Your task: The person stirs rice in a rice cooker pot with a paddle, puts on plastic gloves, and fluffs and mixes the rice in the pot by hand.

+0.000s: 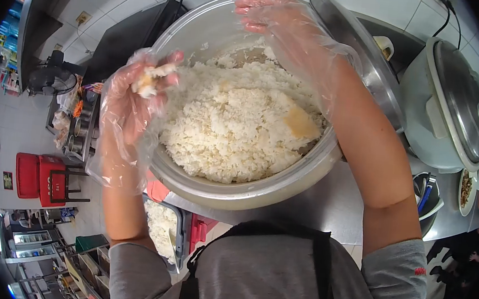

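Observation:
A large round pot (221,196) stands before me, filled with a mound of cooked white rice (236,121). One yellowish patch of rice (301,122) shows on the mound's right side. Loose clear plastic gloves cover both hands. My left hand (129,103) is raised at the pot's left rim, its fingers curled round a small clump of rice (146,84), partly brownish. At the far rim is my right hand (273,18), fingers stretched out to the left, with nothing seen in it. Whether it touches the rim is hard to tell.
A large metal lid (361,60) leans behind the pot at right. Beside it stands a lidded rice cooker (457,106). A dark tub of rice (161,228) sits low at left. A container with a blue-handled utensil (425,194) and a plate of food (466,192) are at right.

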The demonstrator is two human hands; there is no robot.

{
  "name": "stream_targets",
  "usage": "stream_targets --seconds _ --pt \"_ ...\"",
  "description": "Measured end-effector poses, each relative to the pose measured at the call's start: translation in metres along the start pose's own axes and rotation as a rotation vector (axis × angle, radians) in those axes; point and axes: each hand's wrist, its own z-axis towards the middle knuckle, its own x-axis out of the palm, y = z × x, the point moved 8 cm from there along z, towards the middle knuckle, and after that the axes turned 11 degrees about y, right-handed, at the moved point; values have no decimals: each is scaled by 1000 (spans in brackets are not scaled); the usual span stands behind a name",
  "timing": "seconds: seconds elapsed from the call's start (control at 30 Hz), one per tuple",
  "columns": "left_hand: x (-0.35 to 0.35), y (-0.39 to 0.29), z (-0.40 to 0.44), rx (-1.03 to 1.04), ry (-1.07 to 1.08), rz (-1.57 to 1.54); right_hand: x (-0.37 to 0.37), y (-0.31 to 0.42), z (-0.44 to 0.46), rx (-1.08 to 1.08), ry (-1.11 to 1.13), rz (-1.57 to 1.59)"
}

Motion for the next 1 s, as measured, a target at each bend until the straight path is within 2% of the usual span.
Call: stream_targets --seconds 0.07,0.1,0.17,0.2,0.23,0.3,0.33,0.37,0.43,0.47,0.53,0.57,0.63,0.77,0.87,0.93,0.97,1.0 --pt "-29 8 -21 87 -196 -206 7 -3 -1 20 82 -59" --pt "-48 13 -33 107 -213 -283 16 -5 -6 108 149 -114" --pt "-66 2 -59 219 -135 -269 38 -6 -19 275 291 -236" --pt "-71 -7 -74 275 -95 -261 62 5 -38 355 261 -305" --pt "-81 -23 -95 364 -156 -145 83 12 -57 436 232 -373" --pt "-116 -54 -141 511 -439 -24 111 -15 -78 555 775 -667" --pt "-135 -65 -166 595 -583 46 108 -16 -91 477 770 -872" --pt "-156 -73 -183 588 -643 141 110 -14 -104 393 757 -1072" --pt "-202 -74 -215 567 -762 328 112 -21 -112 549 709 -1163" --pt "-220 -61 -220 457 -804 445 110 -24 -113 625 681 -1210" --pt "-250 -36 -224 229 -871 673 103 -34 -114 614 728 -1231" --pt "-258 -32 -227 135 -920 935 98 -38 -112 609 749 -1245" --pt "-249 -23 -215 -79 -980 1460 92 -39 -108 633 756 -1222" --pt "-183 -47 -185 354 -921 1207 98 -16 -91 597 712 -1264" --pt "-102 -64 -136 617 -759 987 93 -4 -83 663 404 -782" --pt "-34 -68 -100 670 -594 1018 96 6 -79 651 504 -1026" --pt "-12 -73 -86 696 -542 1183 96 9 -79 641 553 -1146" --pt "5 -75 -71 721 -483 1347 84 8 -83 724 518 -1177"
